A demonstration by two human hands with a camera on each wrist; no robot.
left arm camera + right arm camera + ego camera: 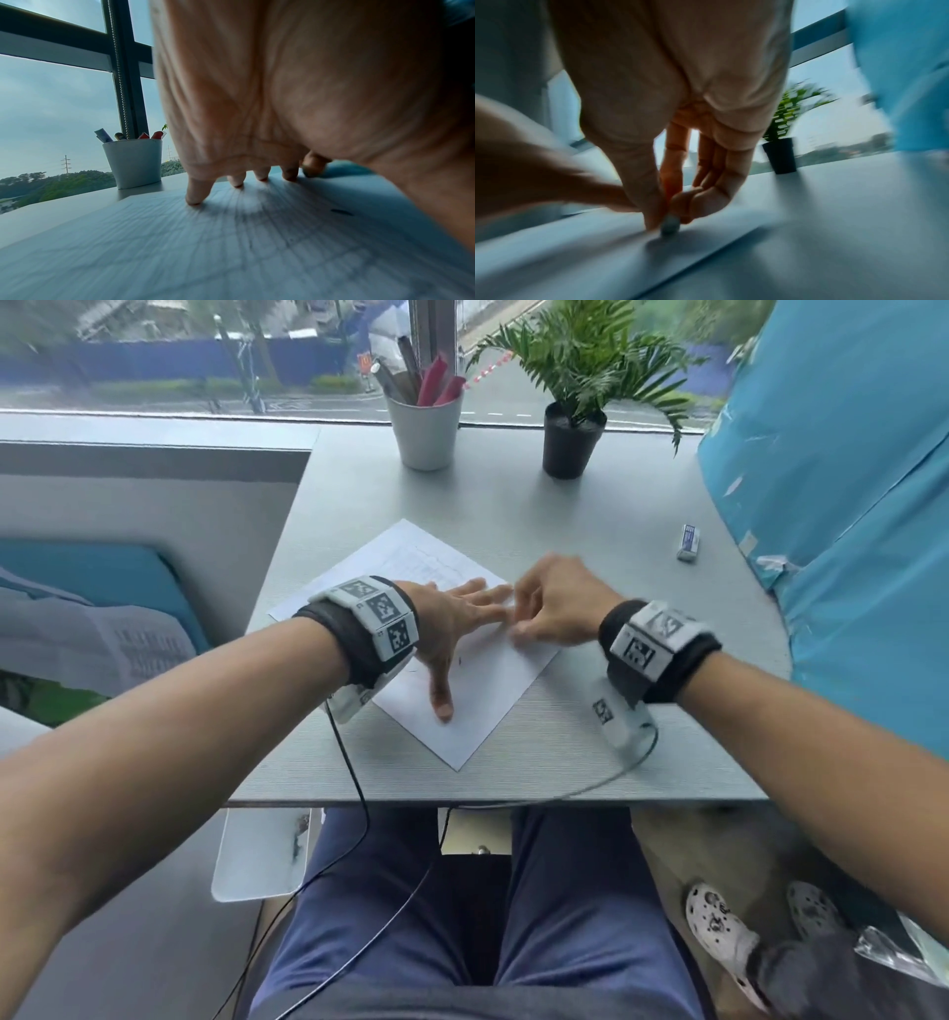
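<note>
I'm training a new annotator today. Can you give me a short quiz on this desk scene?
1. True or false: the left hand presses on the sheet of paper.
2. What does the right hand pinch against the paper? A) a pen B) a small pale object C) a leaf
3. Fill in: to the left of the potted plant stands a white ____ holding pens.
Key: 1 true; 2 B; 3 cup.
</note>
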